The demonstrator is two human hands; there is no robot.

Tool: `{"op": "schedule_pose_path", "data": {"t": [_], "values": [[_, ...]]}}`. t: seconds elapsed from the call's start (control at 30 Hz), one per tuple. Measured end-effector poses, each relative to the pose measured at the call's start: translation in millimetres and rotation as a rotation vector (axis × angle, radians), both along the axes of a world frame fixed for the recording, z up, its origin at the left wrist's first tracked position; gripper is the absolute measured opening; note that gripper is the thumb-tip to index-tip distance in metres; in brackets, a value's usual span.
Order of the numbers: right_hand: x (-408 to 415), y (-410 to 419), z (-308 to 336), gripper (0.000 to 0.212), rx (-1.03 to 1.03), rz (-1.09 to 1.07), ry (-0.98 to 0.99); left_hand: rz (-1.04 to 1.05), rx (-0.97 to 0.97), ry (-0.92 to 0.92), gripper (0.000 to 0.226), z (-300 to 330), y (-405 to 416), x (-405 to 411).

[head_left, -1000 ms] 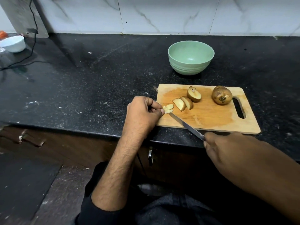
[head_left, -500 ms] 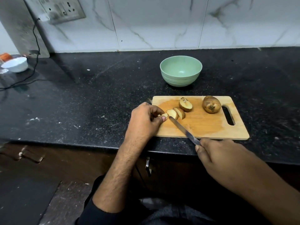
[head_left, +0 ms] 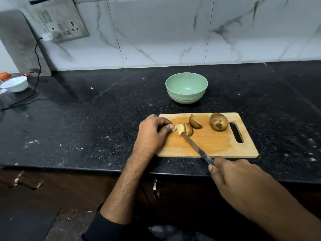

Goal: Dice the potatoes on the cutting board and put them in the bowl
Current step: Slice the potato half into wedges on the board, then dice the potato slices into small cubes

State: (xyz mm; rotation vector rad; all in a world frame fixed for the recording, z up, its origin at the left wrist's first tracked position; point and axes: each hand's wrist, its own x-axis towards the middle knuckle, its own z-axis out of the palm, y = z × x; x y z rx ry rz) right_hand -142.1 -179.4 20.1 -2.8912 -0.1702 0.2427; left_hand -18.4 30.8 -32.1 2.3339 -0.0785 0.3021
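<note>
A wooden cutting board (head_left: 215,146) lies on the black counter. On it sit a whole brown potato (head_left: 218,121), a potato half (head_left: 195,121) and two slices (head_left: 184,129) leaning together. My left hand (head_left: 152,133) pinches small cut potato pieces (head_left: 174,128) at the board's left end, right beside the slices. My right hand (head_left: 231,174) grips the handle of a knife (head_left: 195,146) whose tip touches the nearest slice. A pale green bowl (head_left: 186,87) stands behind the board with nothing in it.
A white bowl (head_left: 14,83) sits far left on the counter next to a black cable (head_left: 35,70) running from a wall socket (head_left: 62,23). The counter's front edge (head_left: 86,168) runs just below the board, with dark cabinet fronts underneath.
The camera tilted up, showing more wall. My left hand slid the cut pieces right against the slices, and the knife tip moved forward to meet the nearest slice.
</note>
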Motion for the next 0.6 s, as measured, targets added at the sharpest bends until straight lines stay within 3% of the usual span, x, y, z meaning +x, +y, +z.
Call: {"op": "schedule_pose_path", "data": {"t": [0.1,0.27,0.6], "values": [[-1,-1,4,0.026,0.025,0.001,-0.023,-0.047,0.011,-0.018,0.024,-1,-2,1],[0,-8,5,0.027,0.046,-0.014,-0.012,-0.165,0.31,0.03,0.052,3,-9,7],[-4,-20,4,0.03,0.109,-0.008,-0.042,-0.234,0.324,-0.027,0.037,7,-15,-6]]}}
